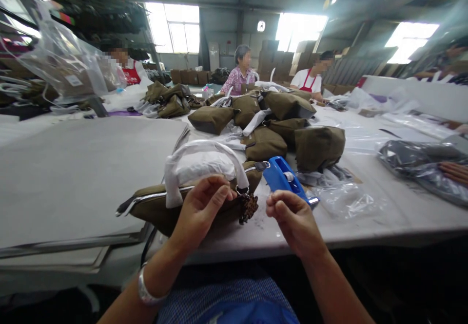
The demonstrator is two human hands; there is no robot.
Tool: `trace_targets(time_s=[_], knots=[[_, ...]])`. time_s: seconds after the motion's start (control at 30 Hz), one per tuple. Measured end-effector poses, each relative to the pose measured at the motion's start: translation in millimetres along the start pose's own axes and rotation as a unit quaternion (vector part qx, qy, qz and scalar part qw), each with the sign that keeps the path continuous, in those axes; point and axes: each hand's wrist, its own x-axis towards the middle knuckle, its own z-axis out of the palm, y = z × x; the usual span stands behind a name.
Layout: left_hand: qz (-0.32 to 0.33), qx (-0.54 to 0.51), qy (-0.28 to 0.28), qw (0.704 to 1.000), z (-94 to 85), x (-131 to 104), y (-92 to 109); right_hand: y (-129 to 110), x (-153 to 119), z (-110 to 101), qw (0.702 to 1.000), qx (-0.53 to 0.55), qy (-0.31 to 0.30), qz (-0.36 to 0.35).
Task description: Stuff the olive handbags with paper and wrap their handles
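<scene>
An olive handbag (155, 212) with a silver zip lies on the table just in front of me. Its handle (171, 180) is wrapped in white material and arches over white stuffing. From a metal ring at the handle's right end hangs a brown patterned charm (249, 208). My left hand (199, 207) is over the bag beside that ring, its thumb and fingers pinched together. To the right of the charm, my right hand (294, 221) is also closed in a pinch, in front of a blue tape dispenser (281, 170). Whatever sits between the fingertips is too small to make out.
Several olive bags (265, 143) are piled behind the handbag. Large pale sheets (80, 178) lie at the left. Clear plastic (351, 197) and a plastic-wrapped dark bundle (413, 163) are at the right. Across the table are several people, one in a patterned shirt (234, 81).
</scene>
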Motion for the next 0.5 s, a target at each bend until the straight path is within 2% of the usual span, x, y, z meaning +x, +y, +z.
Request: trace_targets(time_s=[0.07,0.13,0.27,0.37,0.5], knots=[[0.034,0.050,-0.015,0.998,4.8,0.6,2.2,4.3,1.6,6.6,1.000,0.009,-0.008,0.017],[0.066,0.108,-0.038,0.991,7.7,0.9,3.4,8.4,3.2,9.8,1.000,-0.023,0.009,0.013],[0.107,0.169,-0.071,0.977,8.9,1.9,0.8,12.4,5.6,10.7,0.989,-0.137,0.026,-0.048],[0.102,0.183,-0.074,0.975,10.0,3.2,-2.9,12.8,5.4,12.0,0.980,-0.183,0.009,-0.077],[0.078,0.204,-0.046,0.975,14.0,2.8,-4.8,14.4,2.9,17.2,0.986,-0.161,-0.015,-0.038]])
